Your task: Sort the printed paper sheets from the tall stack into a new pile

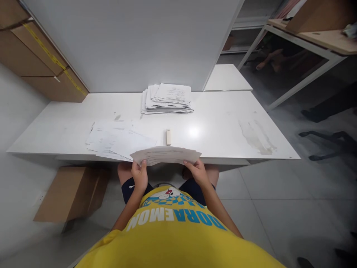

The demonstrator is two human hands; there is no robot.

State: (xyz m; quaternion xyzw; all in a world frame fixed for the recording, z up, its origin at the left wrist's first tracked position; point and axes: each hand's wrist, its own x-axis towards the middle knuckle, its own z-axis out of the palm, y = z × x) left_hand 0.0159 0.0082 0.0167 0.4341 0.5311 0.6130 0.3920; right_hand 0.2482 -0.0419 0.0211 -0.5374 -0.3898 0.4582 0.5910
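Note:
A few printed paper sheets (167, 153) are held between my two hands at the front edge of the white table (223, 126), bowed a little along their length. My left hand (140, 175) grips their left end, thumb on top. At the right end, my right hand (197, 171) pinches them the same way; the fingers underneath are hidden. Just beyond the sheets lies a small beige stapler-like object (168, 137), its exact kind unclear. Left of it, loose papers (114, 139) are spread out, some reaching over the table edge.
A thick stack of papers (169, 98) sits at the back against a grey panel (139, 44). Cardboard boxes (36, 56) stand at the back left, and another box (69, 193) is under the table. At right are a second table (312, 35) and another person's hand (262, 65).

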